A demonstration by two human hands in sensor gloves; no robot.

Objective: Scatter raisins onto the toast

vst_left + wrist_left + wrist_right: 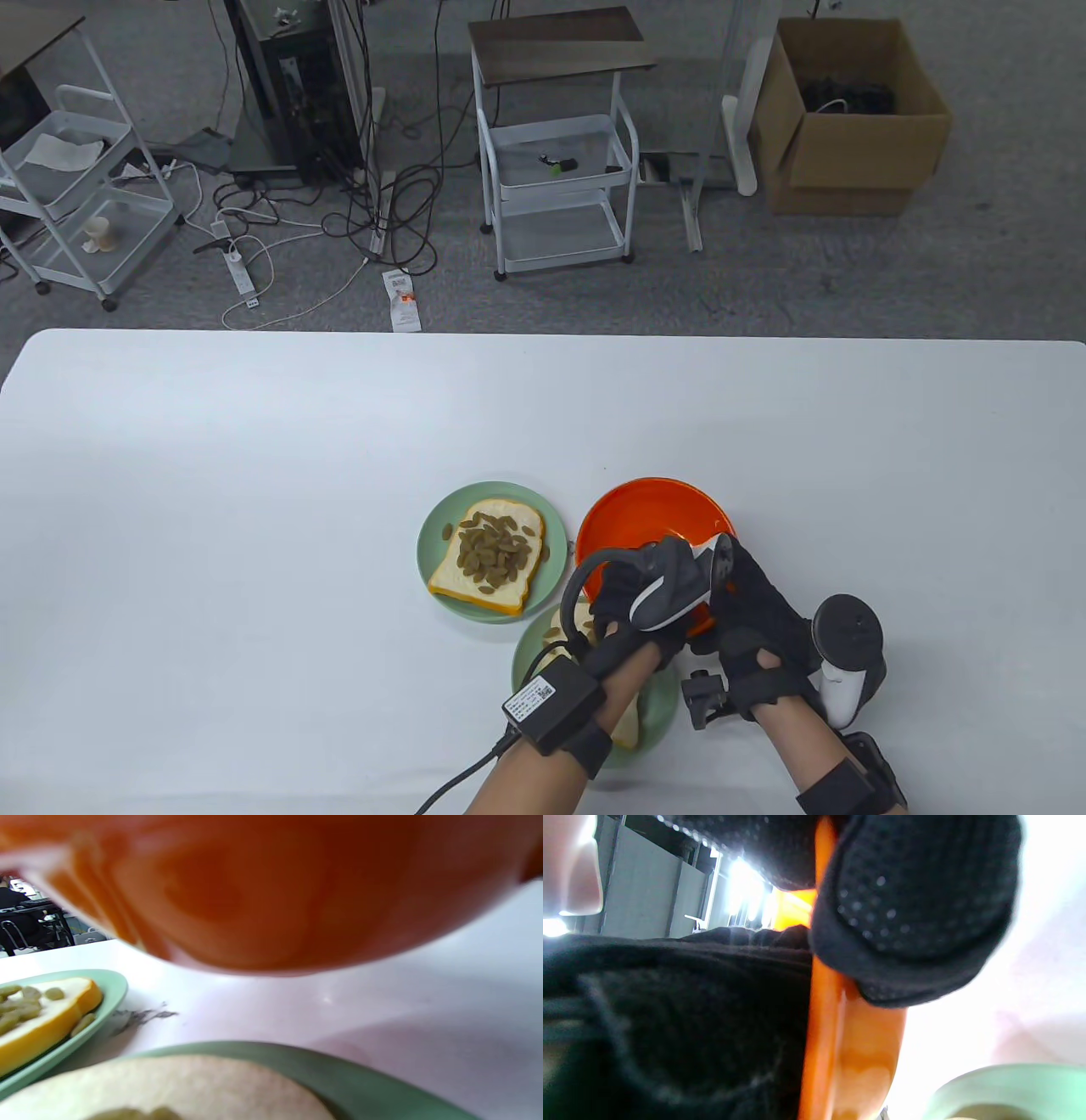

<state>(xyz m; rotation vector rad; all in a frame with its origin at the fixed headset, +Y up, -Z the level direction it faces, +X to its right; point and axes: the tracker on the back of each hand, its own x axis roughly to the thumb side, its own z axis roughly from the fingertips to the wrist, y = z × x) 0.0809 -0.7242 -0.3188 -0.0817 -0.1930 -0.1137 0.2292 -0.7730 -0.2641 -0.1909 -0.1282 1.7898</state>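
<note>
floor [848, 280] — grey carpet | white carts [556, 191] | cardboard box [848, 119] — right

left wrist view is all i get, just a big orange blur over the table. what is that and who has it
Observer: It is an orange bowl, tilted; the right hand grips its rim, as the right wrist view shows.
Operator: where is my left hand
Observer: The left hand is at the bowl's near edge, reaching into it.
Operator: how full is the far toast
Observer: The far toast carries a pile of raisins across its middle.
Operator: and the near one
Observer: The near toast is mostly hidden under the left arm in the table view.
</note>
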